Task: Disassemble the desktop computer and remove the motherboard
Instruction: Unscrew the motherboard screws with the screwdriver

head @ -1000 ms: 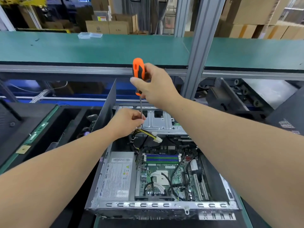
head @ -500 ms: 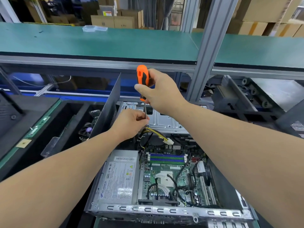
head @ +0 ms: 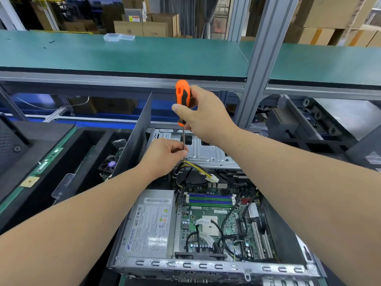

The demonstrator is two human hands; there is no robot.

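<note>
Undoing a screw at the back of the case [head: 206,265]

Our right hand [head: 203,118] grips the screwdriver [head: 182,96]; left hand [head: 165,156] pinches its shaft (tip hidden). Let's keep it upright, pressing straight down.

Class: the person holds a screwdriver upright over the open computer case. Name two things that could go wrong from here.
1. The screwdriver, gripped by the right hand and steadied at the shaft by the left hand, might slip onto the yellow and black cables just below.
2. A freed screw could drop onto the motherboard.

Both arms reach forward, right hand [head: 204,118] above left hand [head: 165,155], fingers curled.
</note>
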